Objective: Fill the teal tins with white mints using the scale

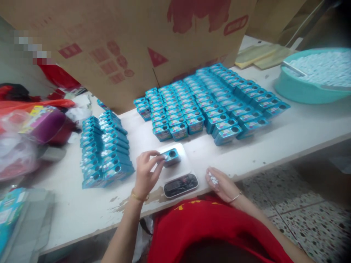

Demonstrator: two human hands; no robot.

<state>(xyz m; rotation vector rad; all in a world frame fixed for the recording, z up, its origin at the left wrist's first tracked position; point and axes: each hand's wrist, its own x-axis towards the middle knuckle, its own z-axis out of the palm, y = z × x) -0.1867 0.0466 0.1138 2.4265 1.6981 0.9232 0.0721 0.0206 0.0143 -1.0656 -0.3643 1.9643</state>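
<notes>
A small blue box (172, 154) with a round dark hole in its top rests on the white plate of a kitchen scale (182, 166). My left hand (148, 170) reaches over the scale from the left, its fingertips pinched at the box's left end. White pellets (165, 157) show at those fingertips. To the right of the scale, my right hand (222, 184) is cupped palm up around a small heap of white pellets (213, 178). The scale's dark display panel (181, 185) faces me; its reading is too blurred to make out.
Rows of blue boxes (196, 102) fill the table's back. On the left, more blue boxes (116, 146) carry white pellets on top. A turquoise tub (307, 87) of white pellets stands at far right. Behind rises a large cardboard carton (131, 33). Plastic bags (16, 153) lie far left.
</notes>
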